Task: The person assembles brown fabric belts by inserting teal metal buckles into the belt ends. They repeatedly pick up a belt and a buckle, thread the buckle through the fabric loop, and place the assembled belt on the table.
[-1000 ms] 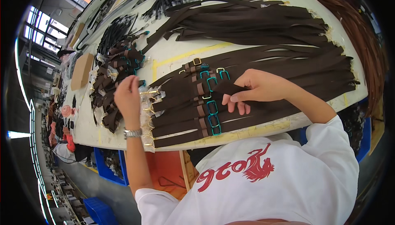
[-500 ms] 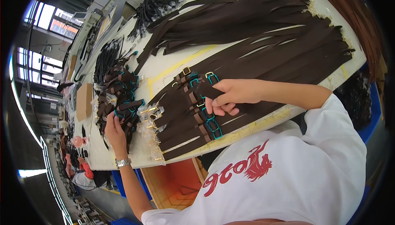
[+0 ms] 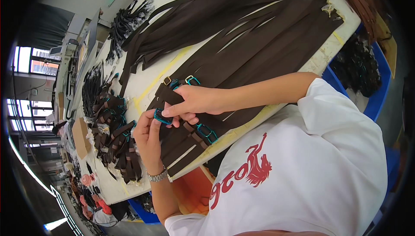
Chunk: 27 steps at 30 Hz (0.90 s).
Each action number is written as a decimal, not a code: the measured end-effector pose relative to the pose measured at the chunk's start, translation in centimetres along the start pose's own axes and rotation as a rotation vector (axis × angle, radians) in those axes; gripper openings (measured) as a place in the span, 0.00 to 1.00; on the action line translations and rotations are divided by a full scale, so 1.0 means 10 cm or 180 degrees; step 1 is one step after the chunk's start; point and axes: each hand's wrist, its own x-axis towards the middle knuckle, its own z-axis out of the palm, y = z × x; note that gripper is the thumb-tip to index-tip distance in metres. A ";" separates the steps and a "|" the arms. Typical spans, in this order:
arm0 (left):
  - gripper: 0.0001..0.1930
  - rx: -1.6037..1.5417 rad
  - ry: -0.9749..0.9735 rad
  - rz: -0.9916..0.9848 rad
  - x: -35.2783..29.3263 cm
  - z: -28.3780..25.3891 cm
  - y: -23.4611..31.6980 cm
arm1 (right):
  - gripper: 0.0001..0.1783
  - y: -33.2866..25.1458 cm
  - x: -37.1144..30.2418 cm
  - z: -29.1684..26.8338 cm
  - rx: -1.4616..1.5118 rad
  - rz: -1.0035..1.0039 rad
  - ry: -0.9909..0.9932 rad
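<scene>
- A white tabletop (image 3: 149,75) with yellow tape lines spread beneath the work.
- A layer of flat dark-brown fabric straps (image 3: 255,63) lay slantwise across it, nearest the person; a second bundle of similar straps (image 3: 207,28) lay beyond.
- A white short-sleeved T-shirt with a red print (image 3: 311,149) covered the person's torso.
- A heap of dark-brown straps with teal metal fittings (image 3: 116,132) sat at the left of the table.
- A blue plastic bin (image 3: 382,69) holding dark material stood past the table's right edge.
- The right hand (image 3: 190,102), its fingers curled and nearly closed, gripped a folded dark-brown strap end (image 3: 166,94) above the strap layer.
- The left hand (image 3: 147,136) had its thumb and fingers pinched together on a teal rectangular metal buckle (image 3: 163,117).
- A silver link-band watch (image 3: 158,175) circled the left wrist.
- The buckle was raised right at the right fingertips; whether they touched it could not be told.
- A small gold rectangular metal ring (image 3: 167,80) showed just past the strap end.
</scene>
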 end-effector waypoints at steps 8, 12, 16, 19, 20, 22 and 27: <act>0.07 -0.0493 -0.0291 -0.0489 0.01 0.14 0.02 | 0.12 0.02 -0.18 -0.12 -0.0322 -0.0189 0.0146; 0.08 -0.0006 -0.0118 -0.0371 -0.04 0.14 -0.01 | 0.12 0.02 -0.20 -0.11 -0.0193 -0.0297 0.0265; 0.08 0.1505 0.0591 0.0562 -0.09 0.36 0.07 | 0.14 -0.01 -0.20 -0.15 0.0187 0.0057 0.0368; 0.11 0.2390 0.0799 0.1473 -0.05 0.48 -0.01 | 0.14 0.07 -0.22 -0.10 0.0745 0.0179 0.0395; 0.11 0.2406 0.0827 0.1598 -0.03 0.51 -0.04 | 0.14 0.11 -0.22 -0.09 0.0979 0.0167 0.0402; 0.11 0.2429 0.0880 0.1853 0.00 0.58 -0.09 | 0.11 0.10 -0.24 -0.08 0.1088 0.0224 0.0545; 0.28 0.2181 0.0104 0.0675 -0.14 0.60 0.21 | 0.12 -0.01 -0.30 -0.25 0.0252 0.0175 0.0571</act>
